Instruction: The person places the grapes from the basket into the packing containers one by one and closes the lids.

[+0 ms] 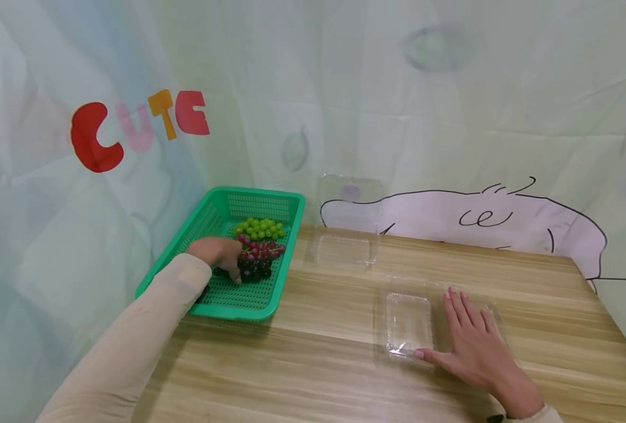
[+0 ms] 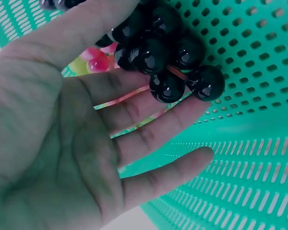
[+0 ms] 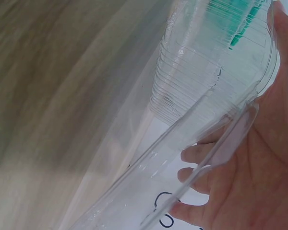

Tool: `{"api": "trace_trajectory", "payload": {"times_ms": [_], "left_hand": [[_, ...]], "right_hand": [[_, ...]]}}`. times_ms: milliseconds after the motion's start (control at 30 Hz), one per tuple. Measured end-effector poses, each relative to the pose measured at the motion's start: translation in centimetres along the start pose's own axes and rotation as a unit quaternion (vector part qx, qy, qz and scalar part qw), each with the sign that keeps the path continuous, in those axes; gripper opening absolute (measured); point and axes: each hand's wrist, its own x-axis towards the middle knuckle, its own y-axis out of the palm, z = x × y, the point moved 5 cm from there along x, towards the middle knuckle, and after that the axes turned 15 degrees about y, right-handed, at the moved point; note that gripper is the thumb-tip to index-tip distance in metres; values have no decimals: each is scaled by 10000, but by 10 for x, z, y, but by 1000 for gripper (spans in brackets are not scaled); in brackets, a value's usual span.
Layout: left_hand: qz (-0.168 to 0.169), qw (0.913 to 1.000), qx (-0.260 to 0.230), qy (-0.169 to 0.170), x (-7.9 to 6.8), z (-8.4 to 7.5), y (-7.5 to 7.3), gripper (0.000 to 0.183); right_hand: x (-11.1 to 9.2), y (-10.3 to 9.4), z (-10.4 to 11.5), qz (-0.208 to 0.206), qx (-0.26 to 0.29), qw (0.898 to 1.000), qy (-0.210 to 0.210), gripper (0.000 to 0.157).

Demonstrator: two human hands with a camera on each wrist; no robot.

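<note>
My left hand [image 1: 215, 252] reaches down into a green plastic basket [image 1: 278, 314] on the table's left. In the left wrist view its fingers are spread and mostly straight, touching a bunch of black grapes [image 2: 151, 55] that lies between thumb and fingers; some fingertips are hidden behind the grapes. Beside that hand, red grapes [image 1: 262, 251] and green grapes [image 1: 260, 228] lie in the basket. On the right, my right hand [image 1: 474, 349] rests with extended fingers on an opened clear plastic box [image 1: 408, 323]. Its thumb is at the tray's near corner, its fingers over the lid.
Another clear plastic box [image 1: 343, 249] stands farther back with its lid raised against the printed curtain [image 1: 450, 117]. The curtain closes off the back and left of the wooden table [image 1: 313, 364]. The basket's left side is close to it.
</note>
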Motion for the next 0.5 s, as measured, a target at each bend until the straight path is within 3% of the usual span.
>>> {"api": "trace_trajectory", "payload": {"times_ms": [500], "left_hand": [[391, 9965, 718, -151, 11, -14, 7, 58]], "right_hand": [[-1, 0, 1, -101, 28, 9999, -48, 124]]}}
